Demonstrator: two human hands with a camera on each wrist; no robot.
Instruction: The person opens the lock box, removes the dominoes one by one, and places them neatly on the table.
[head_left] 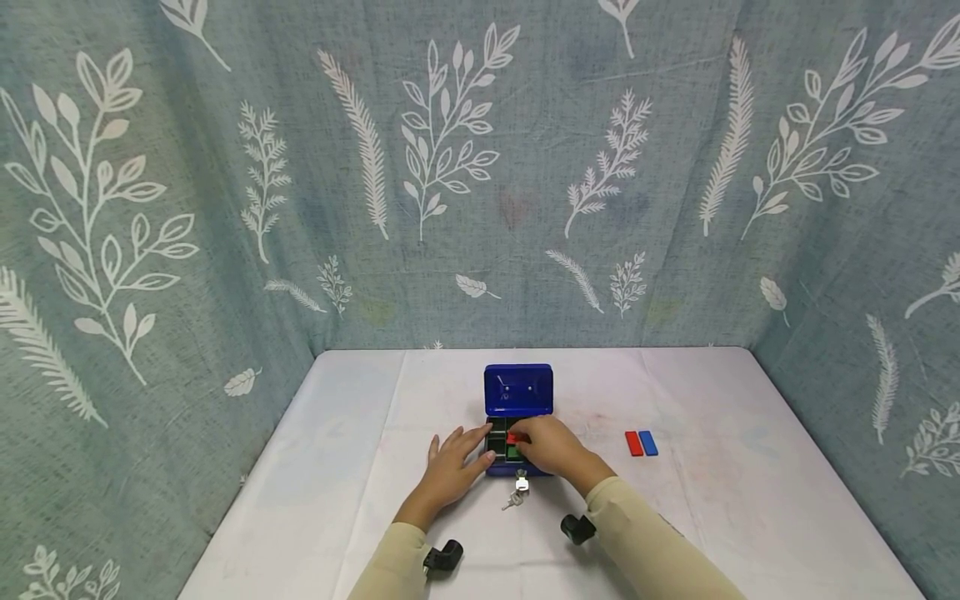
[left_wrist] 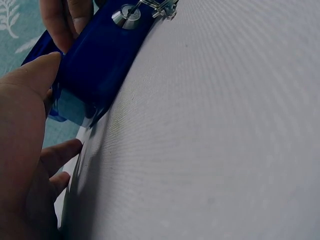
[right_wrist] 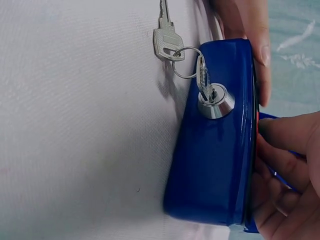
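Observation:
A blue metal cash box [head_left: 519, 389] stands on the table with its lid raised. Inside is a black tray [head_left: 497, 444] divided into compartments; a green piece [head_left: 513, 452] lies in one near the front right. My right hand [head_left: 553, 446] reaches into the tray and pinches a red block [head_left: 513, 437], mostly covered by the fingers. At the box's left edge rests my left hand [head_left: 452, 465], thumb and index finger extended against the rim, the other fingers spread. A key sits in the front lock [right_wrist: 216, 101], and a second key [right_wrist: 168, 42] hangs from its ring.
Right of the box, a red block [head_left: 633, 443] and a blue block [head_left: 648, 442] lie side by side on the white-covered table [head_left: 750, 517]. A leaf-patterned curtain [head_left: 525, 167] closes off the back and both sides. Black camera mounts [head_left: 577, 529] stick out from the wrists.

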